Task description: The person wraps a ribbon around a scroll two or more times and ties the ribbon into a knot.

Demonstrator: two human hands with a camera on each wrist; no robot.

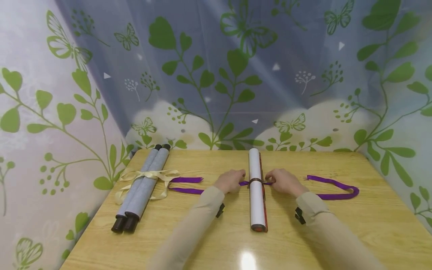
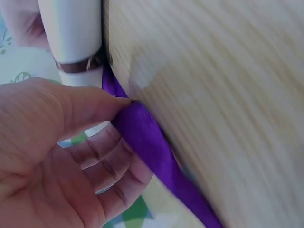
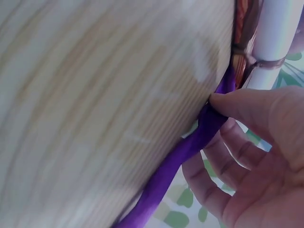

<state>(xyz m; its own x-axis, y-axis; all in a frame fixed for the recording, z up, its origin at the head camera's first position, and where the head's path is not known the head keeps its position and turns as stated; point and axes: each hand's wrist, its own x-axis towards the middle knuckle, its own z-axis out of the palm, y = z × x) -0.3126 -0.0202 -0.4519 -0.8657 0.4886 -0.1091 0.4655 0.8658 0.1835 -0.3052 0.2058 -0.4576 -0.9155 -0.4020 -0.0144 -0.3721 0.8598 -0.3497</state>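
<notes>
A white paper roll [image 1: 255,204] lies lengthwise on the table between the two hands, with a thin brown tie [image 1: 255,180] round its middle. Along its right side shows a reddish strip [image 1: 266,215]. A purple ribbon [image 2: 147,135] runs crosswise, its middle hidden beneath the roll. My left hand [image 1: 230,181] pinches the ribbon between thumb and fingers just left of the roll. On the right side, my right hand [image 1: 285,182] pinches the same purple ribbon [image 3: 171,161] close to the roll. Both loose ends trail outward over the table, each bent back in a loop.
Two grey rolls [image 1: 148,187] with black ends lie side by side on the left, tied with a cream ribbon bow [image 1: 153,174]. The left purple end reaches close to that bow. Leaf-printed cloth [image 1: 209,93] hangs behind the wooden table [image 1: 202,243] and along its sides.
</notes>
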